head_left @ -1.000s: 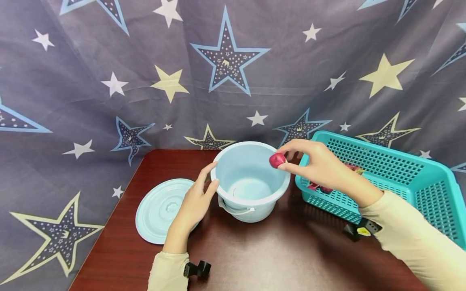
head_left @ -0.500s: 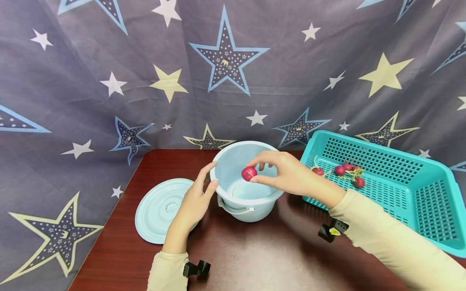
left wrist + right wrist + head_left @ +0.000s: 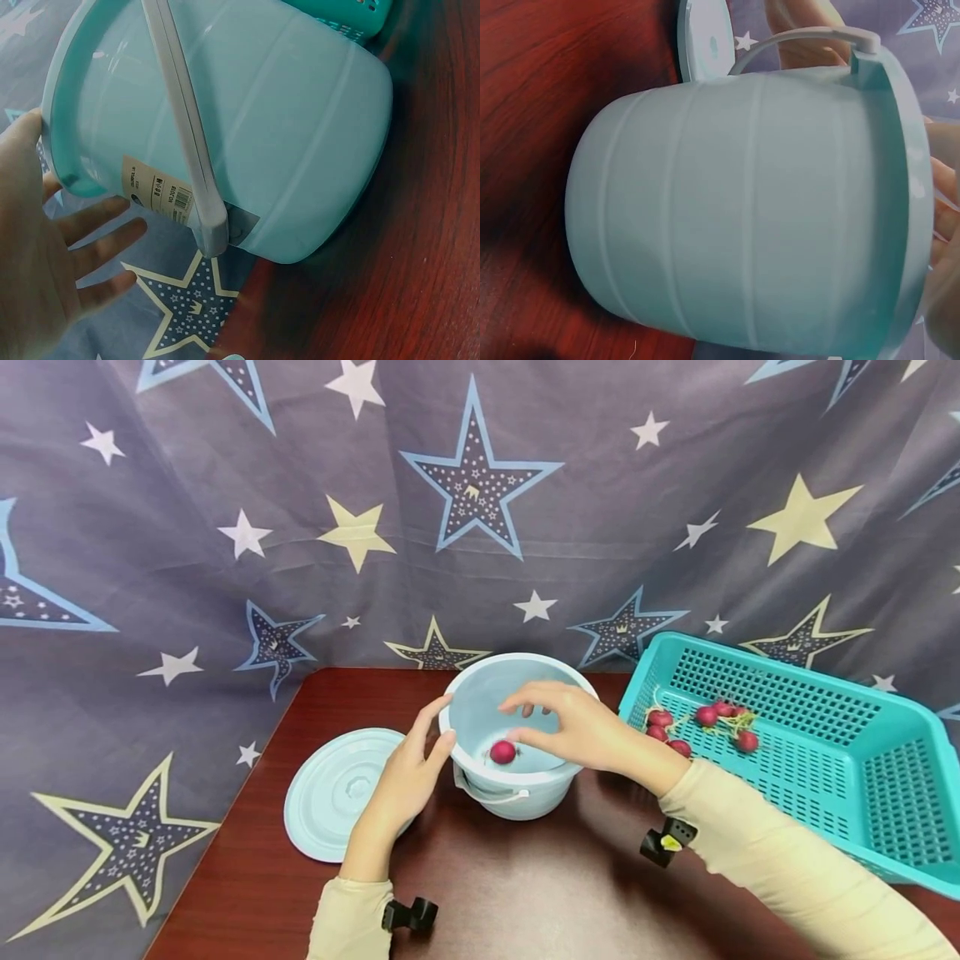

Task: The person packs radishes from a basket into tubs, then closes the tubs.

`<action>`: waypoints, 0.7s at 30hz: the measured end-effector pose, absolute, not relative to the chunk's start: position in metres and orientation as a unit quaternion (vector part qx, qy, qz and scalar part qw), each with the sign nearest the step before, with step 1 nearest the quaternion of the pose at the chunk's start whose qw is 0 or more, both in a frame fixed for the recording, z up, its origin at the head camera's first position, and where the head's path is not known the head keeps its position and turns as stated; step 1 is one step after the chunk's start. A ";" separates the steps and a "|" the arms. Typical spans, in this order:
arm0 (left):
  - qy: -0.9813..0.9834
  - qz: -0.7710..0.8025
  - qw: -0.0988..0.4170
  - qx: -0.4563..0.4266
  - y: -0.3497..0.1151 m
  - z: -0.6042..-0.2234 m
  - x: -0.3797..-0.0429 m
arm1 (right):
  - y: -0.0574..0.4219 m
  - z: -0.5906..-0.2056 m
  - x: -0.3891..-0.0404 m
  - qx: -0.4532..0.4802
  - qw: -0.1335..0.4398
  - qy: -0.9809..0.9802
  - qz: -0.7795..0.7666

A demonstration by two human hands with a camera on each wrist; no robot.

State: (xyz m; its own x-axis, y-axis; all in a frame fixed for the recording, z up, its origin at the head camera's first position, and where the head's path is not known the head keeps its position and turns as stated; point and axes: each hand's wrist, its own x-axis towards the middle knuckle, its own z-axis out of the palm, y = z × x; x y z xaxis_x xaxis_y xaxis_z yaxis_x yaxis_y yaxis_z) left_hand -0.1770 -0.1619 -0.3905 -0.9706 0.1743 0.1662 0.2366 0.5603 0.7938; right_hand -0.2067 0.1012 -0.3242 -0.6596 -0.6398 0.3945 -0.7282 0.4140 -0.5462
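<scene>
A light blue bucket [image 3: 525, 795] stands upright on the table. On its bottom lies a red radish [image 3: 503, 752]. My left hand [image 3: 405, 772] touches the left side of the rim with thumb and index fingertips. In the left wrist view its other fingers [image 3: 101, 221] stretch out beside the bucket wall. Over the bucket's mouth is my right hand [image 3: 577, 722], thumb and fingers apart, holding nothing. Several more radishes [image 3: 707, 716] with thin roots and stems lie in the left part of a turquoise basket [image 3: 825, 685].
Left of the bucket, partly behind the left forearm, a round light blue lid [image 3: 330, 793] lies on the dark red wooden table [image 3: 510, 885]. The white bucket handle [image 3: 491, 795] hangs down in front. A grey star-patterned curtain [image 3: 570, 527] closes off the back.
The right hand has carried the radish left from beside the basket to over the bucket and let it go; it now lies inside. The left hand has stayed at the rim.
</scene>
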 end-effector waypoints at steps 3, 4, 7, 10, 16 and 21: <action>-0.882 -0.456 0.033 -0.117 -0.162 -0.392 -0.177 | 0.103 -0.323 -0.207 0.397 0.063 -0.841 0.363; -0.882 -0.456 0.033 -0.117 -0.162 -0.392 -0.177 | 0.103 -0.323 -0.208 0.395 0.063 -0.841 0.365; -0.882 -0.455 0.036 -0.116 -0.163 -0.391 -0.177 | 0.105 -0.322 -0.209 0.397 0.063 -0.838 0.370; -0.883 -0.454 0.038 -0.115 -0.163 -0.390 -0.177 | 0.109 -0.322 -0.211 0.397 0.067 -0.834 0.377; -0.882 -0.456 0.033 -0.115 -0.163 -0.391 -0.177 | 0.129 -0.318 -0.214 0.385 0.091 -0.829 0.394; -0.881 -0.457 0.035 -0.117 -0.162 -0.392 -0.178 | 0.154 -0.312 -0.216 0.369 0.119 -0.831 0.399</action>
State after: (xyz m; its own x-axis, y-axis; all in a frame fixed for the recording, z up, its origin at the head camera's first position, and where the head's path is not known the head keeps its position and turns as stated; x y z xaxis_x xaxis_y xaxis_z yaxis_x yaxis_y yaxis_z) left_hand -0.1776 -0.1618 -0.3919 -0.9703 0.1743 0.1676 0.2374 0.5546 0.7975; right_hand -0.2163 0.1539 -0.3120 -0.6998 -0.5185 0.4914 -0.7078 0.4101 -0.5752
